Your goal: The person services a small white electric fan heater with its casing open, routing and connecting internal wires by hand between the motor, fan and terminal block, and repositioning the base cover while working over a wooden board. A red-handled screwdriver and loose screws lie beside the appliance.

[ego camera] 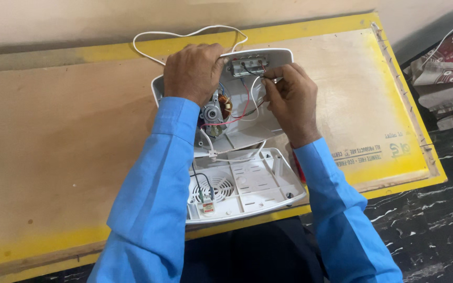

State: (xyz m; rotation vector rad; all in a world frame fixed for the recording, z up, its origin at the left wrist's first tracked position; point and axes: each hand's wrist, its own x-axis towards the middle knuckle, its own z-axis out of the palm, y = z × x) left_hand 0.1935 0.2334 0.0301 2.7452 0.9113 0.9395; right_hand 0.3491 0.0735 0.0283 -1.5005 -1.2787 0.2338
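On the wooden table (53, 131), the left hand (192, 71) lies over the far left edge of the open white housing (268, 57), fingers curled and gripping its rim. Just right of that hand a small motor (215, 111) with copper winding sits inside the housing, with red and black wires (237, 118) running from it. Nearer, the detached white cover (252, 183) rests at the table's edge. On the right, the right hand (289, 97) pinches a thin wire between thumb and fingertips, beside the terminal block (247, 65).
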